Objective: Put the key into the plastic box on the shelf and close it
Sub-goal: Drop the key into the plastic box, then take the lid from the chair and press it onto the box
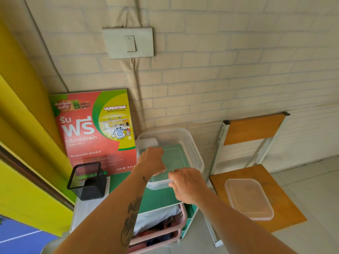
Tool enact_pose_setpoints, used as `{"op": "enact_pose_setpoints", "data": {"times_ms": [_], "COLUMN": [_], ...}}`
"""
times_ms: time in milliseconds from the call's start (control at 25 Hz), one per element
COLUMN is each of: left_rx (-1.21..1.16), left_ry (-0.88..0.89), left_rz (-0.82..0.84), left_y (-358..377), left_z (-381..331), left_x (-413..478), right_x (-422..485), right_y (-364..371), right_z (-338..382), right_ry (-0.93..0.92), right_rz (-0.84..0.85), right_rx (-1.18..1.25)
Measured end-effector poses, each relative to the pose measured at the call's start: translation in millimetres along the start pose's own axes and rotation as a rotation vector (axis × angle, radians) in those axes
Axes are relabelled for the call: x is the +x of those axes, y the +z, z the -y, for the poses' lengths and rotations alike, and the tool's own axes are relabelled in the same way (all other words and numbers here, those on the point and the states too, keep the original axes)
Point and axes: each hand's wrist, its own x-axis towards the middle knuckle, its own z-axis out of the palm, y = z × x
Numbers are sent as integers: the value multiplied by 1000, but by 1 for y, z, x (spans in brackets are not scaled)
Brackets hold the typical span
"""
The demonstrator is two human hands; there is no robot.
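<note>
A clear plastic box [194,143] stands open on the green top of the shelf [161,197]. My left hand [152,160] reaches down inside the box with its fingers curled. A small metallic bit of the key [164,169] shows at the fingertips, close to the box floor; the rest of the key is hidden. My right hand [187,184] grips the box's near rim. The box's clear lid [249,198] lies apart on the wooden seat of the chair to the right.
A black mesh holder [87,180] stands left of the box, with a red and green laundry poster [95,131] leaning on the wall behind it. Pink baskets [165,228] with cloth fill the lower shelves. The folding chair [255,167] stands right of the shelf.
</note>
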Motion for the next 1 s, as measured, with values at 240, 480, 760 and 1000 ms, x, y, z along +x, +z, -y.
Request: {"op": "enact_pose_setpoints", "data": {"times_ms": [240,480,760,1000], "left_rx": [-152,-280,-370,-283], "left_ry": [58,104,267,321], "left_rz": [-195,-322,-476,-487], "left_y": [-15,-14,40,137], "left_z": [2,-41,-161,-263], "left_x": [-33,-66,-74,-66], "right_x": [-1,-36,-112,-177], "right_y": [-10,-46,-42,1], "right_z": [-2,-37,-167,-279], "right_ry": [-2,58,238,361], "right_rz": [65,-83,-108,78], "right_rx": [105,389,437,402]}}
